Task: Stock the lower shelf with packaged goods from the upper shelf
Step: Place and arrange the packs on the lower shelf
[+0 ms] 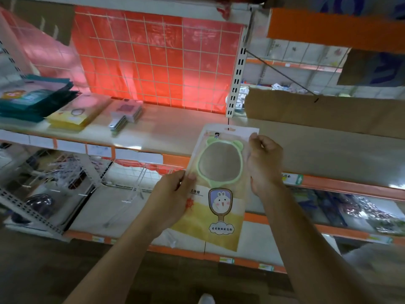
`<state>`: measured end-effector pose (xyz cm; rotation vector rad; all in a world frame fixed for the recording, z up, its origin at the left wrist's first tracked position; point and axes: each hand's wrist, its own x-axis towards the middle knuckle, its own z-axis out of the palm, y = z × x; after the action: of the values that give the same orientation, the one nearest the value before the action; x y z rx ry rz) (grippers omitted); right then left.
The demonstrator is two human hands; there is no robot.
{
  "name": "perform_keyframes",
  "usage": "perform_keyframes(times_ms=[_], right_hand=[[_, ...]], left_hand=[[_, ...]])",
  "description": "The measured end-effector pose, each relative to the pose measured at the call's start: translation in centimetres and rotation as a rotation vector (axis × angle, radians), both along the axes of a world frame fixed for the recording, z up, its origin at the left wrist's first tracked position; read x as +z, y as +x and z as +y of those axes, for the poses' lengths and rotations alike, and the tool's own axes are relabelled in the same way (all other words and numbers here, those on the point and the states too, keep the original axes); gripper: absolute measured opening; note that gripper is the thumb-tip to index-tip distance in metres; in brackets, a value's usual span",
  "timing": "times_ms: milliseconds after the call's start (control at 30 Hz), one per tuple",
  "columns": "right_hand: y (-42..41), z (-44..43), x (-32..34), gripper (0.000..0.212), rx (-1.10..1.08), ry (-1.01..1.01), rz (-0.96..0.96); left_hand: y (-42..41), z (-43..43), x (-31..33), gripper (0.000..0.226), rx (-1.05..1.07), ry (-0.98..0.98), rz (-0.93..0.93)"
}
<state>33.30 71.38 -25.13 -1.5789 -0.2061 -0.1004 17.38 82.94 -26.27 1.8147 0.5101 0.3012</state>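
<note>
While aloft, mirror packet [220, 194] between both hands [173, 191] [265, 163].

1. This is a shop aisle: a red grid panel [153, 60] backs a bay of metal shelving, with a slotted upright [235, 84] just right of it.
2. Below the panel, a shelf board [171, 132] carries flat stacks of sealed goods, with teal packs [37, 99] and yellow packs [72, 115] at the panel's lower left.
3. Orange shelf edges [350, 185] with small labels [294, 179] run below and right of the panel.
4. A mirror pack [221, 194] under the panel's right corner has a hang hole and printed card.
</note>
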Motion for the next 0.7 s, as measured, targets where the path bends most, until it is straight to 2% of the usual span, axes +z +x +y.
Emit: perform_keyframes(times_ms=[333,500,700], right_hand=[[3.3,6.0,-0.9,0.048,-0.012,0.009,-0.038],[5.3,9.1,-1.1,0.049,0.03,0.066,-0.017],[7.2,12.6,-1.1,0.044,0.047,0.036,-0.029]], left_hand=[[2.8,5.2,0.2,0.041,0.058,-0.03,0.002],[4.4,8.1,1.0,0.04,0.069,0.022,-0.006],[5.7,11.0,1.0,0.039,0.09,0.06,-0.017]])
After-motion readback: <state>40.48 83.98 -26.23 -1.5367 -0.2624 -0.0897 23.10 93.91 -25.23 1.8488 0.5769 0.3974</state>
